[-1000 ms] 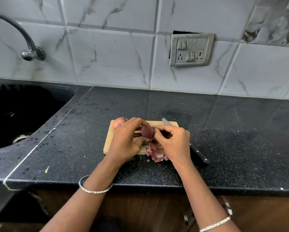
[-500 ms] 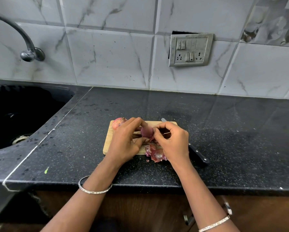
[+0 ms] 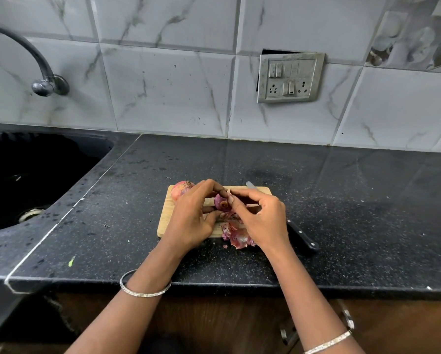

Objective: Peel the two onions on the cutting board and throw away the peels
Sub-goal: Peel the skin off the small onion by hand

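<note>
A small wooden cutting board [image 3: 167, 221] lies on the black counter. Over it my left hand [image 3: 192, 215] grips a purple, partly peeled onion [image 3: 220, 201] between fingertips and thumb. My right hand [image 3: 261, 215] is at the onion's right side, its thumb and forefinger pinching at the onion's skin. A second onion [image 3: 180, 189], still in its pinkish dry skin, sits at the board's far left corner, partly behind my left hand. A heap of pink peels [image 3: 236, 235] lies at the board's near edge and spills onto the counter.
A black-handled knife [image 3: 301, 237] lies to the right of the board, its blade tip [image 3: 250, 184] showing past my right hand. A black sink [image 3: 30, 175] and tap [image 3: 44, 80] are at the left. A switch plate [image 3: 289, 76] hangs on the tiled wall.
My right hand's fingers have shifted on the onion, working at its skin. The onion has turned slightly in my left hand's grip. Nothing else has moved.
</note>
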Demonstrator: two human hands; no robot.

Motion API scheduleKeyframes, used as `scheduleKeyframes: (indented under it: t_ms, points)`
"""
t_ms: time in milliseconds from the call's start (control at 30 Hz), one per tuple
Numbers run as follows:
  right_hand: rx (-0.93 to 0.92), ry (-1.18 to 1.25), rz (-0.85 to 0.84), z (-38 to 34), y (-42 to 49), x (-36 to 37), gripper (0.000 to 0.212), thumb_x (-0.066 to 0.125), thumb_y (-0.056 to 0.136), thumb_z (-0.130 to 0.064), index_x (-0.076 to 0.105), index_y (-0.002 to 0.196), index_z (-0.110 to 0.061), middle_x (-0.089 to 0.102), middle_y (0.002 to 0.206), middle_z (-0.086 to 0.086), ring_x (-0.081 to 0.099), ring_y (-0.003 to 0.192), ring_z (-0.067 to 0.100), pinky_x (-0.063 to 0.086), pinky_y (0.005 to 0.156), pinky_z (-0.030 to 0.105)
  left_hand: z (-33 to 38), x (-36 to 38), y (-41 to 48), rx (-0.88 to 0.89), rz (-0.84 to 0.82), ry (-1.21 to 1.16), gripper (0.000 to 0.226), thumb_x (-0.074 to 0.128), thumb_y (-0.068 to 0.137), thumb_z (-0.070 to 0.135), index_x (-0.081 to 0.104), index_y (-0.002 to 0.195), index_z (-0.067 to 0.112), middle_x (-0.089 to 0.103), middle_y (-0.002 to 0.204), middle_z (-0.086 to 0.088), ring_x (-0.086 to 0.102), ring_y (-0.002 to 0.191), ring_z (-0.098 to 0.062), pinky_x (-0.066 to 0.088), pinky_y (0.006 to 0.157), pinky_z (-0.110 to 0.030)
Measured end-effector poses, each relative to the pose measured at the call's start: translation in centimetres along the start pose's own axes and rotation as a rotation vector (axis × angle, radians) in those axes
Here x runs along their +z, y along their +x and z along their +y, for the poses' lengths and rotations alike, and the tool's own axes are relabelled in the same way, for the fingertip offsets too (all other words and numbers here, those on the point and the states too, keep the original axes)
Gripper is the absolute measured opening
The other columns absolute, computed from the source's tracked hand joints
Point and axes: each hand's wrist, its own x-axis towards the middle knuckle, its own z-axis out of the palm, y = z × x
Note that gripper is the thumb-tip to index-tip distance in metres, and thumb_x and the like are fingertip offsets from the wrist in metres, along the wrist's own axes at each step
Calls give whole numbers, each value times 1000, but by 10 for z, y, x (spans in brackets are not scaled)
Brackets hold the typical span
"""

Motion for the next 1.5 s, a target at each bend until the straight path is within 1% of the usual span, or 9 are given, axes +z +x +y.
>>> scheduleKeyframes:
  t_ms: [333,500,567,667,833,1000,1200,1333,1500]
  points:
    - [-25,30,12,8,3,0,8,76,90,-20,83,91,-24,77,87,-18,55,132,11,46,108,42,-5,-2,0,48,0,76,43,73,71,-16,62,101,13,64,102,9,62,99,-7,59,77,-26]
    - [-2,52,6,9,3,-1,14,74,90,-21,82,97,-30,75,98,-25,51,136,9,46,109,44,-1,0,0,6,34,17,41,72,73,-22,65,103,5,66,102,5,60,93,8,52,71,-6]
    - [14,103,-50,3,1,-2,19,76,90,-25,79,108,-29,75,106,-21,46,136,-3,44,109,31,1,0,0,2,51,-10,39,71,73,-23,66,104,1,66,100,6,59,87,13,49,68,-3]
    - [-12,155,-121,-5,-1,-1,32,79,88,-19,74,119,-15,73,116,-4,49,110,-28,41,90,3,-1,0,0,-20,59,-58,43,71,76,-22,66,109,5,67,103,9,63,93,7,52,69,-6]
    - [-27,209,-68,-1,0,0,35,84,81,-17,75,114,-25,74,106,-16,63,110,-7,54,100,38,-5,-1,1,-62,47,-76,46,78,80,-6,65,118,16,69,113,9,68,105,-5,62,78,-25]
    - [-42,252,-8,-3,1,-1,34,86,78,-11,76,106,-28,74,97,-25,62,107,-12,46,109,52,-3,1,0,-95,8,-134,46,79,85,6,63,127,14,71,112,10,71,98,-1,60,80,-21]
    - [-14,258,8,-1,2,-3,25,79,84,-6,79,101,-25,75,94,-24,60,108,-15,38,116,50,-7,-2,1,-59,14,-78,44,72,91,27,63,133,18,72,117,9,69,105,-4,60,90,-32]
    - [35,237,21,9,4,-3,30,74,88,-6,81,98,-33,77,102,-15,56,131,11,44,111,47,-8,-2,1,-60,10,-40,45,72,86,32,66,128,18,71,116,7,68,103,-7,60,89,-38]
    - [31,110,126,9,4,-2,31,73,87,-6,79,89,-36,77,100,-11,67,114,10,55,96,45,-12,0,0,-61,-9,-59,41,81,83,21,66,122,18,69,115,7,68,103,-9,61,85,-36]
